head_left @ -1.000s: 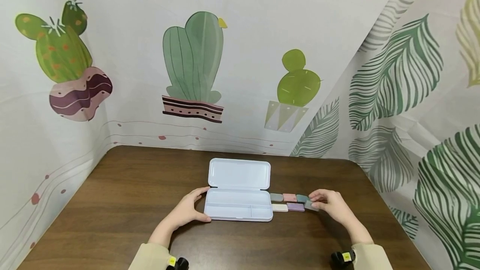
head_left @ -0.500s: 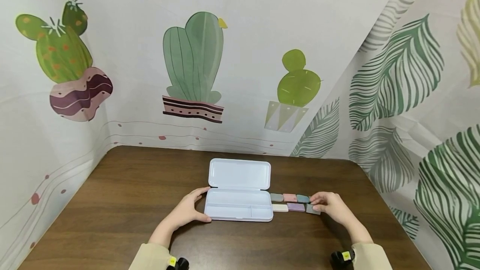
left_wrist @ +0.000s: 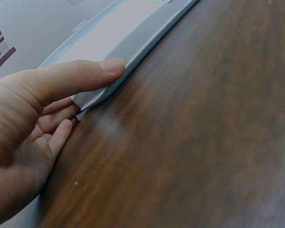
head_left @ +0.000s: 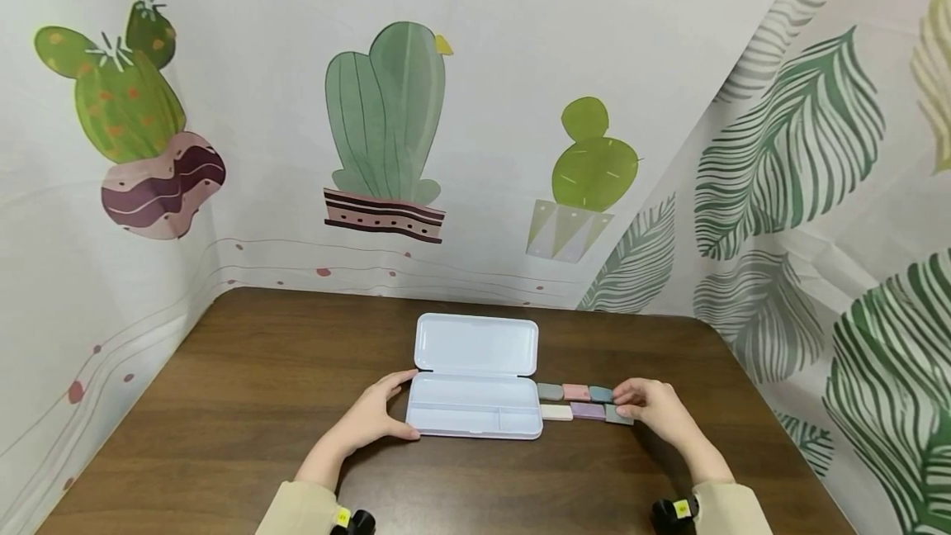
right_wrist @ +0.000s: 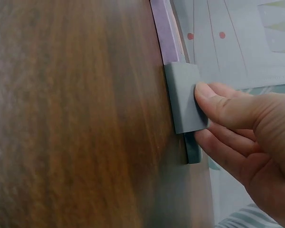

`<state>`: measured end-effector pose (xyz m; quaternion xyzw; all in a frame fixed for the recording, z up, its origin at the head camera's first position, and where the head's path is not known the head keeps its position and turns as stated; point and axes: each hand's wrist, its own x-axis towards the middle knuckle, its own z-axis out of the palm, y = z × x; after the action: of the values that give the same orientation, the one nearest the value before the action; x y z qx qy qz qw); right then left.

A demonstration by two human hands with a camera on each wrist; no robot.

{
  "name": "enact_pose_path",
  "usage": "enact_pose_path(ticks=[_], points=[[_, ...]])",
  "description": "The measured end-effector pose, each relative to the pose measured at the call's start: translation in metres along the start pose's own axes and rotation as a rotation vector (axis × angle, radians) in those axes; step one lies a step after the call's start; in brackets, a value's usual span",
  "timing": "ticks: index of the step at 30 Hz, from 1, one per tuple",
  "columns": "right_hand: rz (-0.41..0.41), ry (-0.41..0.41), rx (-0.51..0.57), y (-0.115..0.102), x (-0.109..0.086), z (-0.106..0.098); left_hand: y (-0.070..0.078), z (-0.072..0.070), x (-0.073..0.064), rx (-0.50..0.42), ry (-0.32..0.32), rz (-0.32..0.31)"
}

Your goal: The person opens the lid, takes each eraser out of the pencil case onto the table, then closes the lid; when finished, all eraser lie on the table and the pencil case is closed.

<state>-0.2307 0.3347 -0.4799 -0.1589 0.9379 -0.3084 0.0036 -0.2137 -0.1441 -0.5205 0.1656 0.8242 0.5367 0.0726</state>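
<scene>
— Where are the hands?

— Low in the head view. The left hand (head_left: pixel 369 418) grips the left end of the open pale blue case (head_left: pixel 475 403) at centre frame, thumb on the near edge, fingers curled behind the corner.

— And the right?

— The right hand (head_left: pixel 654 407), right of centre, pinches a grey block (right_wrist: pixel 184 97) lying flat on the brown table (head_left: pixel 223 403), thumb on top.

— Is it touching its neighbours?

— It seems to touch the purple block (head_left: pixel 587 411) at the end of the near row, though the seam is blurry. The teal block (head_left: pixel 600 394) lies just behind.
</scene>
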Motion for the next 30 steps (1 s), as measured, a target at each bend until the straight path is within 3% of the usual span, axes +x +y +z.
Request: enact_pose_path(ticks=[6,24,30], points=[[0.04,0.048,0.002,-0.0024,0.0,0.0,-0.0005,-0.0008,0.0003,0.004,-0.006,0.024],[0.063,0.046,-0.022,-0.0039,0.0008,0.0046,0.0021,0.001,-0.0011,0.041,0.011,0.021],[0.074,0.049,-0.025,-0.0039,0.0007,0.0055,0.0035,0.0001,-0.0012,0.01,0.008,0.026]])
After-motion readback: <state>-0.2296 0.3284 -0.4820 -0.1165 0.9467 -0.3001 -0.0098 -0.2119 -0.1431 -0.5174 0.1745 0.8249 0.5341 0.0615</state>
